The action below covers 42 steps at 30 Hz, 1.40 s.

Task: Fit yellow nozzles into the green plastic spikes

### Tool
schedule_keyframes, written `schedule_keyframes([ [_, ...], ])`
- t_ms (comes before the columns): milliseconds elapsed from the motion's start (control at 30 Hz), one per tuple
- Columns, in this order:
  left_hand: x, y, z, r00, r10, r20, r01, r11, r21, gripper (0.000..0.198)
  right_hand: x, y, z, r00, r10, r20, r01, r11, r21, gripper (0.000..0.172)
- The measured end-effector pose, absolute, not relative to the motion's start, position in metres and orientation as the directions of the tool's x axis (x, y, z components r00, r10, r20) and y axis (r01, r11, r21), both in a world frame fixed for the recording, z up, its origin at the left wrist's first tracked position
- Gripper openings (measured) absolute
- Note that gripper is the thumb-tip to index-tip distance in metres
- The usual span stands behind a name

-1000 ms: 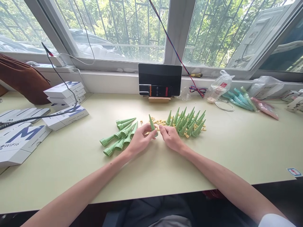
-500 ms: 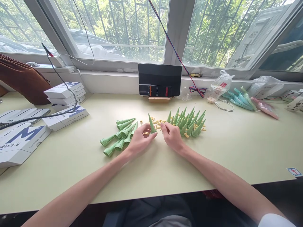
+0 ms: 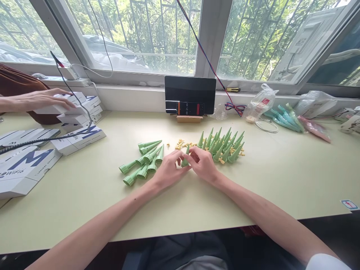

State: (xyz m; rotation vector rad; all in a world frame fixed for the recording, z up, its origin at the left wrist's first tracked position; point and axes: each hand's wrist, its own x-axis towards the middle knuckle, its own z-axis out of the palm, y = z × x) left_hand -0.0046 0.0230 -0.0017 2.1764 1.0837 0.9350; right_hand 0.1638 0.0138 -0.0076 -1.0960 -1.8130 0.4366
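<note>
My left hand [image 3: 169, 167] is closed around the base of a green plastic cone-shaped spike [image 3: 186, 155], which stands point up. Pressed close against it from the right is my right hand [image 3: 203, 162], its fingers pinched together by the cone; what they hold is hidden. Just beyond both hands lie small yellow plastic valves [image 3: 180, 143]. Several green spikes [image 3: 146, 157] lie on their sides to the left, open ends towards me. On the right, a dense group of green spikes [image 3: 222, 144] stands upright, with yellow valves sticking out of some.
Another person's hand [image 3: 47, 100] reaches over white boxes [image 3: 80, 119] at the left, where a black cable [image 3: 90, 116] runs. A phone [image 3: 187, 108] showing a timer leans on a black tablet [image 3: 191, 88]. Plastic bags [image 3: 260, 103] lie at the back right.
My right hand has moved left from the yellow valves to the spike in my left hand. The spike has shifted right and lower. Another person's hand has come in over the boxes.
</note>
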Motion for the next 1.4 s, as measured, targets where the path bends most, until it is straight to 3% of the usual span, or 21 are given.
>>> schedule_keyframes([
  [400,-0.0051,0.0221,0.0012,0.441,0.847,0.296,0.437,-0.491,0.754,0.018,0.1672,0.0157,-0.0045,-0.106,0.814,0.571,0.533,0.531,-0.659,0.022],
  [1000,-0.0051,0.0223,-0.0004,0.442,0.831,0.337,0.456,-0.532,0.714,0.013,0.1693,0.0164,-0.0037,0.029,0.795,0.606,0.714,0.408,-0.57,0.033],
  [1400,-0.0049,0.0222,-0.0008,0.462,0.811,0.359,0.442,-0.561,0.699,0.012,0.1686,0.0152,-0.0037,0.062,0.783,0.619,0.796,0.335,-0.505,0.03],
])
